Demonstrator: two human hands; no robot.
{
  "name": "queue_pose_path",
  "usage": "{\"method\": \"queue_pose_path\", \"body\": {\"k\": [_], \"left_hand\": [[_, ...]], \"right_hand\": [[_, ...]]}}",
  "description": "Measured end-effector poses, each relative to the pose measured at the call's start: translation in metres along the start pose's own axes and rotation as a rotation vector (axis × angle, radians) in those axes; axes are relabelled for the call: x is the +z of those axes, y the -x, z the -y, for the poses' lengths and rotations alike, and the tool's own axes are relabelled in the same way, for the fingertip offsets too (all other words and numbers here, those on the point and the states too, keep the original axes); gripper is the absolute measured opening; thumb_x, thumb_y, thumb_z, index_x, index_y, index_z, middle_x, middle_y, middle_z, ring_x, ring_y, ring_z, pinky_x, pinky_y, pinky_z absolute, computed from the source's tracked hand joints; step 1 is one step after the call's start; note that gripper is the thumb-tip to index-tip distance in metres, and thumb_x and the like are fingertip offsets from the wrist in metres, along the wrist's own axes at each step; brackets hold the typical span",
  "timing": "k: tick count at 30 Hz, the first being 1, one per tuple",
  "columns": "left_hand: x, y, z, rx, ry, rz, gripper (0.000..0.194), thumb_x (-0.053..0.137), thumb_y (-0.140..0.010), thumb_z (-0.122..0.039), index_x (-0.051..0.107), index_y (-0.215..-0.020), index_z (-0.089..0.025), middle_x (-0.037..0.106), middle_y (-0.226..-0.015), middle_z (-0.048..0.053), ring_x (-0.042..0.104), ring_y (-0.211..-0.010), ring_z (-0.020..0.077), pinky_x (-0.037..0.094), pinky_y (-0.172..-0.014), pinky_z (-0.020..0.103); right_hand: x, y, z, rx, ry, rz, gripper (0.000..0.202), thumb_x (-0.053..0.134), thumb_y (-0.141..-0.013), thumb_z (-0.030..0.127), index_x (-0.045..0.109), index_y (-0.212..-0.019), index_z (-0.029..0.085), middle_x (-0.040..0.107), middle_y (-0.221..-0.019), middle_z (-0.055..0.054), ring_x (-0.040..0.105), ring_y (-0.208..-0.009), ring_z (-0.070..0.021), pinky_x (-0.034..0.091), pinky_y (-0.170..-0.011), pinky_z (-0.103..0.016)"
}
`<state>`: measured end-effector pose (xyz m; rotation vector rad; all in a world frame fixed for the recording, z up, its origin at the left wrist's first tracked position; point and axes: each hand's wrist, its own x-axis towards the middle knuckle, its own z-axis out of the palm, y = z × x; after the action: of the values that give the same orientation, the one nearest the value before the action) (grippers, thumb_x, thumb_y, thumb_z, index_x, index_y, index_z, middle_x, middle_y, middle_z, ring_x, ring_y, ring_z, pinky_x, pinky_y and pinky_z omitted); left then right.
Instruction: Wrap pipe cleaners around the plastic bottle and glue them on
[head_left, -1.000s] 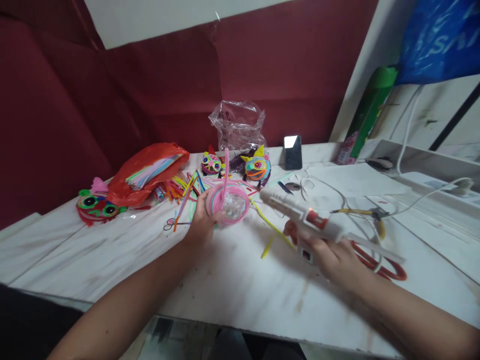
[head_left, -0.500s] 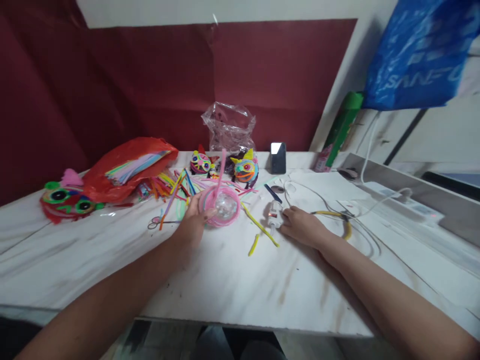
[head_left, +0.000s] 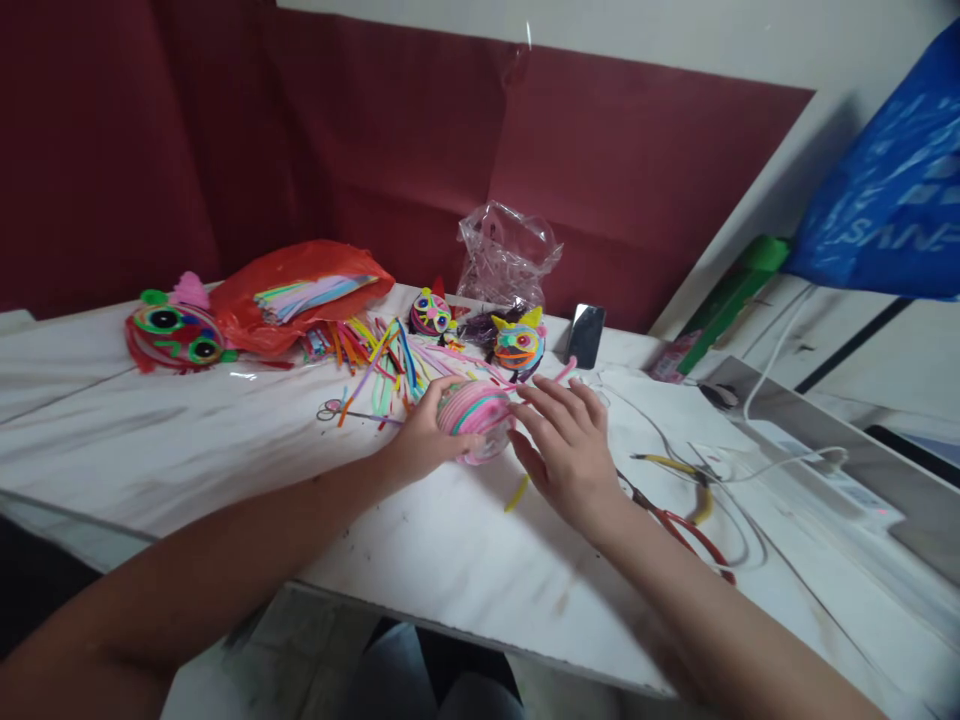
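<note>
My left hand (head_left: 427,440) is wrapped round the side of a round ball (head_left: 476,415) covered in pink, white and green pipe cleaner windings, with a clear part showing low on its right. Over the ball's right side is my right hand (head_left: 574,450), its fingers spread and holding nothing. Whether its fingertips touch the ball I cannot tell. A loose pink pipe cleaner end (head_left: 566,370) sticks out behind the right fingers. Below the ball lies a short yellow pipe cleaner piece (head_left: 517,494). Red-handled pliers or scissors (head_left: 694,540) lie partly under my right forearm.
Behind are a red bag (head_left: 300,270) of pipe cleaners, loose pipe cleaners (head_left: 375,350) and small scissors (head_left: 330,410). Decorated animal heads (head_left: 176,335) (head_left: 519,342) stand about. A phone (head_left: 585,335), yellow-handled pliers (head_left: 675,465) and a power strip (head_left: 825,470) lie to the right.
My right hand has left the white tool on the table and come over to the ball. The ball has been turned, so its striped side shows. The view has shifted and tilted.
</note>
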<state>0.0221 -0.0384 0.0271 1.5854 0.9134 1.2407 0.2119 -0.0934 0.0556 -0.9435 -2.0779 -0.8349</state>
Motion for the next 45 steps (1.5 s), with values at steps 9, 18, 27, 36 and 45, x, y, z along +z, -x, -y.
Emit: {"method": "queue_pose_path", "body": {"k": [9,18,27,36,45], "left_hand": [[0.001,0.0,-0.003,0.012,-0.015,0.059,0.076,0.081,-0.054,-0.027,0.048,-0.122,-0.022,0.055,-0.122,0.007,0.054,-0.113,0.0286,0.046,-0.094,0.037],[0.002,-0.001,0.005,-0.042,-0.07,0.13,0.082,0.078,-0.056,-0.032,0.041,-0.128,-0.02,0.049,-0.126,0.009,0.055,-0.11,0.0273,0.049,-0.088,0.035],[0.004,-0.001,0.012,-0.002,-0.063,0.149,0.082,0.077,-0.057,-0.035,0.038,-0.128,-0.018,0.048,-0.124,0.01,0.054,-0.108,0.026,0.046,-0.089,0.036],[0.007,0.0,0.011,0.011,-0.16,0.087,0.072,0.078,-0.058,-0.037,0.044,-0.119,-0.019,0.052,-0.108,0.006,0.055,-0.098,0.0224,0.047,-0.084,0.033],[0.005,0.0,0.003,-0.038,-0.021,0.06,0.076,0.079,-0.054,-0.037,0.042,-0.119,-0.021,0.05,-0.105,0.004,0.056,-0.091,0.0199,0.049,-0.078,0.031]], "right_hand": [[0.015,0.017,0.003,0.32,-0.331,0.032,0.011,0.053,-0.091,0.021,0.062,-0.085,0.018,0.07,-0.08,-0.007,0.064,-0.075,-0.0181,0.049,-0.067,-0.03],[0.021,0.019,0.009,0.598,-0.524,0.049,0.013,0.056,-0.087,0.03,0.063,-0.082,0.02,0.072,-0.076,-0.005,0.065,-0.063,-0.0156,0.051,-0.058,-0.025],[0.024,0.019,0.008,0.582,-0.493,0.057,0.01,0.056,-0.085,0.026,0.062,-0.079,0.02,0.071,-0.074,-0.004,0.064,-0.061,-0.015,0.05,-0.058,-0.025],[0.027,0.021,0.01,0.542,-0.482,0.072,0.01,0.056,-0.087,0.025,0.06,-0.08,0.02,0.069,-0.073,-0.004,0.063,-0.062,-0.0148,0.05,-0.058,-0.025],[0.022,0.02,0.009,0.607,-0.552,0.019,0.008,0.058,-0.085,0.027,0.058,-0.081,0.02,0.064,-0.077,-0.005,0.062,-0.068,-0.0161,0.052,-0.064,-0.029]]}}
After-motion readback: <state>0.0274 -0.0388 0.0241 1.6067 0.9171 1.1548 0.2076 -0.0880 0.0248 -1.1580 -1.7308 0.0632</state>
